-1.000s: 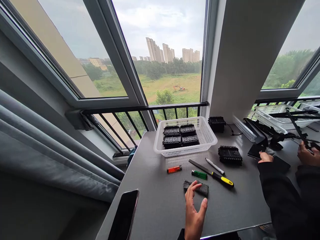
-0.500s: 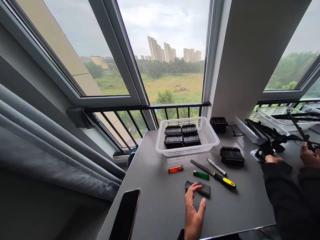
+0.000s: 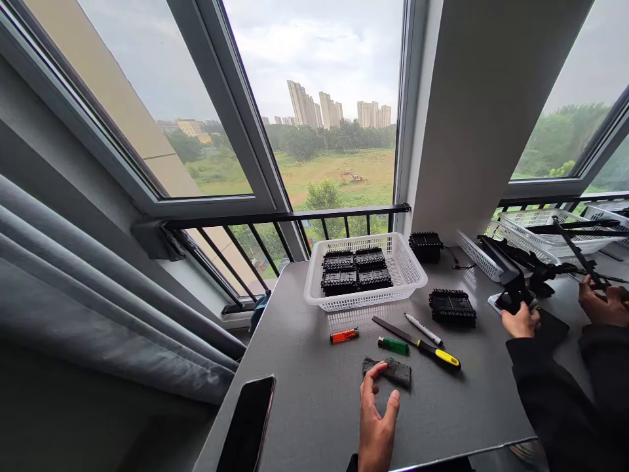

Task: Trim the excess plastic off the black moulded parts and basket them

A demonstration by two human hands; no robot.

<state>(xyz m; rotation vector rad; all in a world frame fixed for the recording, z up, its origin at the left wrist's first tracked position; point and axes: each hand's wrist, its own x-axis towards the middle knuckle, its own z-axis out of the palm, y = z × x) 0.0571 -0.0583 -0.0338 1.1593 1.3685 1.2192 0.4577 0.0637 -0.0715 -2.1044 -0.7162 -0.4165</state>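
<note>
Dk-grey, rough-surfaced rect. block point(image 3: 397, 372), fuzzy-looking, lies flat on the smooth grey tabletop point(image 3: 307, 406), just beyond my bare L hand point(image 3: 376, 432). Long side runs roughly L to R, R end angled a bit nearer me. My fingers point(image 3: 367, 383) hide pt of its L half; can't tell if they're touching it. It's loose, in 1 pc AFAICT, just nearer me than the green plastic lighter point(image 3: 393, 345), w/ a small gap btwn.
</note>
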